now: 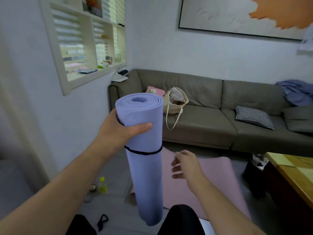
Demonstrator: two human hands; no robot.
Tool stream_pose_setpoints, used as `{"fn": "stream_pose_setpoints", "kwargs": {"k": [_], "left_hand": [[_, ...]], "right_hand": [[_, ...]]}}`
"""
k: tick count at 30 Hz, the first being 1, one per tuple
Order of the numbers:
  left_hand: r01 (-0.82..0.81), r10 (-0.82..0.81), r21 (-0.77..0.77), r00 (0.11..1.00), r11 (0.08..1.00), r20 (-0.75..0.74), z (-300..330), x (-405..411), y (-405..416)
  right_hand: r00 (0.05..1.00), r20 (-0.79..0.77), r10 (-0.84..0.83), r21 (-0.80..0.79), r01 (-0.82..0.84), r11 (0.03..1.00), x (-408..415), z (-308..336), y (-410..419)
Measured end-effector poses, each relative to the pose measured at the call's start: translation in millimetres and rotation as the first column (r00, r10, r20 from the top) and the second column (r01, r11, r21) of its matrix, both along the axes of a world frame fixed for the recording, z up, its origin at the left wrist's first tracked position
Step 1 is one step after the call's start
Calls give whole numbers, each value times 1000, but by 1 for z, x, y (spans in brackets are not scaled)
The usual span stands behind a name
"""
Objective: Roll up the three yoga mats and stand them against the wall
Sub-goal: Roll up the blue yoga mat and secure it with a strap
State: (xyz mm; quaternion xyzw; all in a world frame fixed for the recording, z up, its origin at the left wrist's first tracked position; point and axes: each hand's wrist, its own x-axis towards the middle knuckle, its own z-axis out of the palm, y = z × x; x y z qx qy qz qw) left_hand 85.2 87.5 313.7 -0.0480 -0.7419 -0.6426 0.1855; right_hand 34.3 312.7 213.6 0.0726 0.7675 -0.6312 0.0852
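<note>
A rolled lavender-blue yoga mat [145, 167] hangs upright in the air, bound by a dark elastic band [144, 152] about a third of the way down. My left hand [123, 128] grips it near the top, thumb across the front. Beside the roll, my right hand [186, 164] hovers with loosely spread fingers, holding nothing. A pink yoga mat [211, 180] lies flat and unrolled on the floor behind the roll. Another dark band [102, 221] lies on the floor near my knees. No third mat is clearly in view.
A grey sofa [211, 119] runs along the back wall with a tote bag [174, 102], a checked cushion [254, 117] and blue clothing [296, 94]. A wooden table [293, 175] stands at right. A yellow bottle [102, 185] sits on the floor by the left wall [81, 129].
</note>
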Motion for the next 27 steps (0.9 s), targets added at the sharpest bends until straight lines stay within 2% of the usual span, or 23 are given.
{"fn": "stream_pose_setpoints", "kwargs": {"k": [1,2,4,5,6,8,11,12,14,15,17,19,22,25,27], "left_hand": [[-21,21,18,1000,1000,6,2,0,-3],[-27,27,23,999,999,20,4,-1,-4],[-4,4,-2,998,1000,55,7,-3,-1],[13,-11,-21,997,1000,72,6,-4,5],[27,-24,-35,997,999,79,5,-6,11],[65,-63,-13,993,998,95,4,-5,14],[265,-289,171,947,949,138,3,1,-6],[280,-320,236,935,931,155,-2,2,-12],[91,-192,303,928,948,319,-16,-3,-20],[-12,-97,234,890,972,446,-24,-4,-19],[-23,-44,104,800,994,599,-36,-4,-12],[-36,-37,108,798,993,602,-38,-6,-5],[-8,36,-55,843,998,537,-37,-14,-5],[57,-24,-45,848,997,529,-43,-21,-10],[73,-1,-110,835,991,550,-52,-24,-13]], "right_hand": [[998,-60,17,-110,-23,994,0,8,1],[982,-160,96,-158,-122,980,0,20,2],[890,-335,309,-108,-362,926,5,49,-5],[846,-380,374,-44,-421,906,9,63,-12],[825,-406,393,7,-428,904,9,74,-20],[828,-453,330,41,-350,936,9,85,-35],[840,-509,186,-19,-227,974,4,82,-33],[840,-517,164,-30,-209,977,3,81,-29],[840,-527,130,-58,-188,980,2,82,-23],[839,-531,119,-68,-182,981,3,83,-23],[835,-535,124,-66,-187,980,6,83,-25],[833,-538,132,-54,-190,980,9,84,-29],[840,-524,142,-40,-191,981,12,80,-31],[843,-521,133,-60,-191,980,13,80,-30],[843,-524,121,-84,-193,978,14,82,-29]]}}
